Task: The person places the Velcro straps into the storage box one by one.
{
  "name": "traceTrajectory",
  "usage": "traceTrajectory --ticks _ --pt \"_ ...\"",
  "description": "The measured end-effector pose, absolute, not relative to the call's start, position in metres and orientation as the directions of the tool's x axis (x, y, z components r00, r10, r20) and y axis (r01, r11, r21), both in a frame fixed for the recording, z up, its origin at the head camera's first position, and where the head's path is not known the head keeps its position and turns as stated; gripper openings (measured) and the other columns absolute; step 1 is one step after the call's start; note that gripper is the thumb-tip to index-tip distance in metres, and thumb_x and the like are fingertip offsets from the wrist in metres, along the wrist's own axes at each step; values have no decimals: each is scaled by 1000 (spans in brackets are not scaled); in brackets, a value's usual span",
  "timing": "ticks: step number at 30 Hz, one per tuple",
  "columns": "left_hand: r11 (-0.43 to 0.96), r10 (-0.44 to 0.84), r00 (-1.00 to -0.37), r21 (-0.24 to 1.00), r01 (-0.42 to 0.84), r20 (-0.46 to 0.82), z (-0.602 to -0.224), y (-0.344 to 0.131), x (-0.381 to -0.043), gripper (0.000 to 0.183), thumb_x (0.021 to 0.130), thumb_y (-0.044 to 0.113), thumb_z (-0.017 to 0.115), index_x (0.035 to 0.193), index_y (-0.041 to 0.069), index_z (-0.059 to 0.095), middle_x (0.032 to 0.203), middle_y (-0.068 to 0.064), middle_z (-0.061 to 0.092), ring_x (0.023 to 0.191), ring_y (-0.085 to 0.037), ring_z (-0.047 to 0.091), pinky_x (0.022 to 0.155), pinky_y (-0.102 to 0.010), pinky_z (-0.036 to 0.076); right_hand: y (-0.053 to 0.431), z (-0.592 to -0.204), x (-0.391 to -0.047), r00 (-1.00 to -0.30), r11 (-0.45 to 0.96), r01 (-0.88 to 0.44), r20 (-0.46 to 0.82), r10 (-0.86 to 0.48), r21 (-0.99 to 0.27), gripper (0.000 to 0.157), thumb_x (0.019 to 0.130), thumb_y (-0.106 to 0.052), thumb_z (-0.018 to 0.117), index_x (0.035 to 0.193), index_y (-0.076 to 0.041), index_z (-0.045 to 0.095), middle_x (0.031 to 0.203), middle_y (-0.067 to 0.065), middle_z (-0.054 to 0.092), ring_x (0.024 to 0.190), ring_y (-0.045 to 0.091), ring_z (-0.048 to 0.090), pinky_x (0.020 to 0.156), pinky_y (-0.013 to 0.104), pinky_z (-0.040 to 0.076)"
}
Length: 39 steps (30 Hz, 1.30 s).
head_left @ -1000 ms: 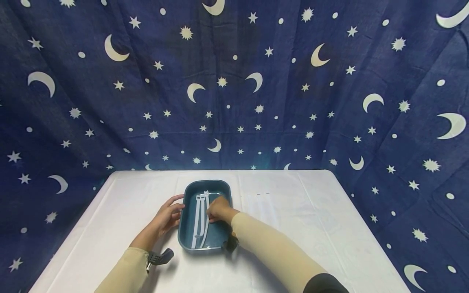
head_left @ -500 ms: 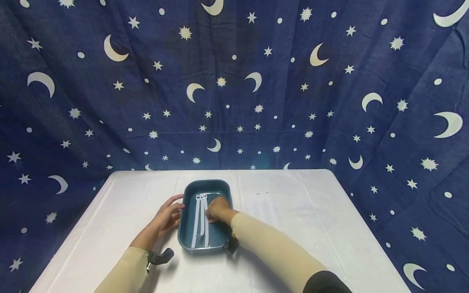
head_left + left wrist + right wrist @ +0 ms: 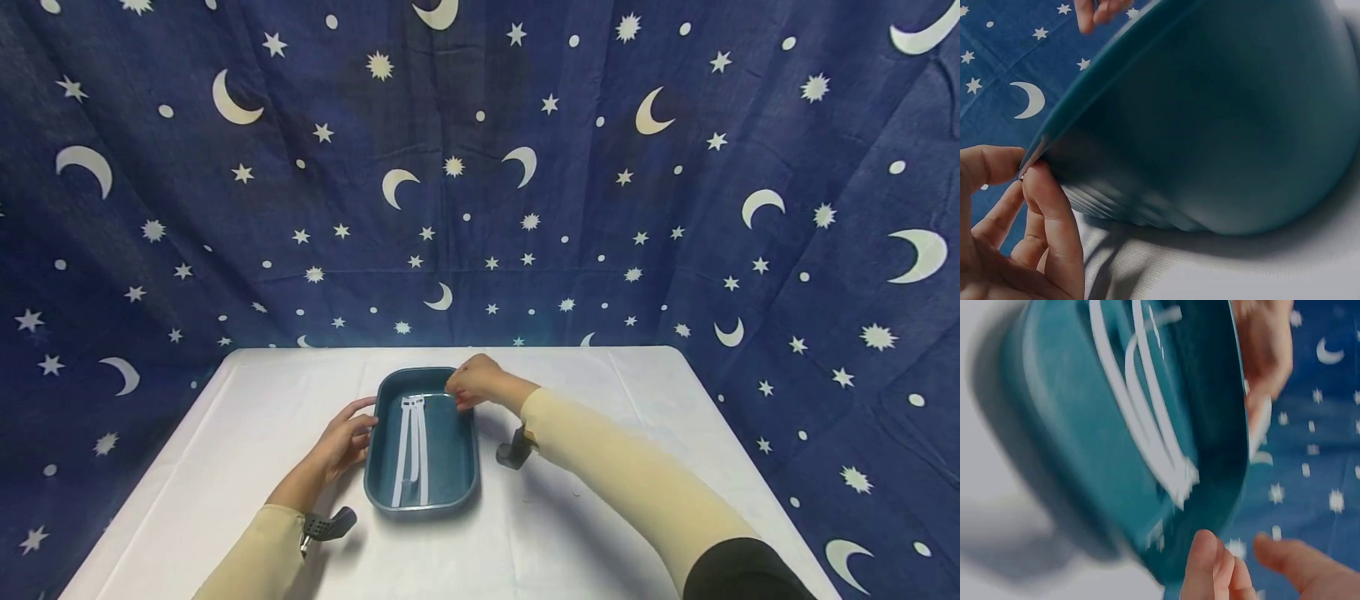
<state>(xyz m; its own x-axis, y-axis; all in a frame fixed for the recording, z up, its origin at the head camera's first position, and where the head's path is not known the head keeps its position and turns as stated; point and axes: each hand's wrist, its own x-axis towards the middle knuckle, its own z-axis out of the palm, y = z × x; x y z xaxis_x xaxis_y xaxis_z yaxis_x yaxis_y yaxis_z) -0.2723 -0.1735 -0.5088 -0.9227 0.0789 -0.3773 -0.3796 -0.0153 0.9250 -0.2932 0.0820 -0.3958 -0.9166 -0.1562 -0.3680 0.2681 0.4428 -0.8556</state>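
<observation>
A teal rectangular plastic tray (image 3: pixel 452 467) sits on the table, with several white cable ties (image 3: pixel 423 454) lying lengthwise inside, their square heads toward the far end. One tie is bent back in a curve, clearest in the right wrist view. My left hand (image 3: pixel 345 442) is at the tray's left side; in the left wrist view its thumb and fingers (image 3: pixel 1054 219) pinch the rim. At the far right corner of the tray is my right hand (image 3: pixel 474 382). In the right wrist view its thumb (image 3: pixel 1300 559) and fingertips stand apart with nothing between them.
A white tablecloth (image 3: pixel 300 392) covers the table. Behind and at both sides hangs a dark blue curtain (image 3: pixel 465 192) with moons and stars. My right forearm (image 3: pixel 622 467) stretches over the table to the right of the tray.
My right hand has let go of a cable tie, which now lies straighter beside the others, and has moved up and right to the tray's far corner. My left hand has not moved.
</observation>
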Motion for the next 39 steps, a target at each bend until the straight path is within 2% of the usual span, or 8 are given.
traceTrajectory --ticks 3,6,10,19,25,30,35,39 --pt "-9 77 -925 928 -373 -371 -509 -174 -272 59 94 19 56 149 19 37 121 -12 60 88 -14 69 77 -29 58 108 -383 -301 -922 477 264 -365 -130 -838 22 84 1 70 104 8 67 101 19 70 82 24 72 73 33 60" --pt "-6 80 -927 929 -369 -367 -510 -175 -273 59 94 19 56 149 18 37 121 -12 61 89 -15 69 77 -29 58 136 -375 -305 -921 487 267 -369 -126 -832 28 87 -3 70 112 8 64 120 22 64 103 33 69 80 34 59" --pt "0 80 -924 927 -375 -373 -510 -175 -273 59 94 19 56 150 19 36 123 -14 59 91 -15 70 78 -29 58 170 -376 -305 -918 515 264 -376 -125 -816 34 90 -9 67 119 7 61 130 22 60 110 34 66 83 34 58" --pt "21 64 -927 929 -370 -371 -510 -176 -273 58 94 19 55 149 18 37 119 -13 61 86 -15 70 73 -27 57 217 -408 -295 -897 550 413 -430 105 -726 33 88 -11 69 115 8 64 106 15 70 74 13 67 71 28 59" --pt "23 61 -930 932 -361 -362 -510 -175 -273 57 93 18 56 148 18 39 111 -8 64 82 -13 69 71 -26 57 233 -442 -292 -879 556 462 -441 183 -691 25 84 -8 72 104 7 67 82 7 66 63 12 60 66 27 58" --pt "20 60 -933 935 -354 -355 -511 -174 -274 57 93 18 56 147 17 39 108 -7 67 83 -14 70 70 -26 57 238 -468 -289 -898 662 419 -392 200 -622 20 80 -9 75 91 6 70 64 4 63 54 11 57 55 23 53" --pt "29 58 -933 935 -354 -355 -511 -174 -274 57 93 19 56 147 17 40 111 -8 67 84 -14 71 72 -27 57 234 -478 -285 -898 762 408 -371 236 -503 19 78 -15 77 82 2 70 60 1 60 50 9 54 53 21 49" --pt "30 55 -933 934 -356 -357 -510 -174 -275 57 93 19 56 147 17 40 113 -10 66 85 -15 71 73 -27 57 229 -479 -283 -883 756 448 -370 289 -477 25 76 -14 79 87 5 67 63 3 59 50 8 55 53 20 51"
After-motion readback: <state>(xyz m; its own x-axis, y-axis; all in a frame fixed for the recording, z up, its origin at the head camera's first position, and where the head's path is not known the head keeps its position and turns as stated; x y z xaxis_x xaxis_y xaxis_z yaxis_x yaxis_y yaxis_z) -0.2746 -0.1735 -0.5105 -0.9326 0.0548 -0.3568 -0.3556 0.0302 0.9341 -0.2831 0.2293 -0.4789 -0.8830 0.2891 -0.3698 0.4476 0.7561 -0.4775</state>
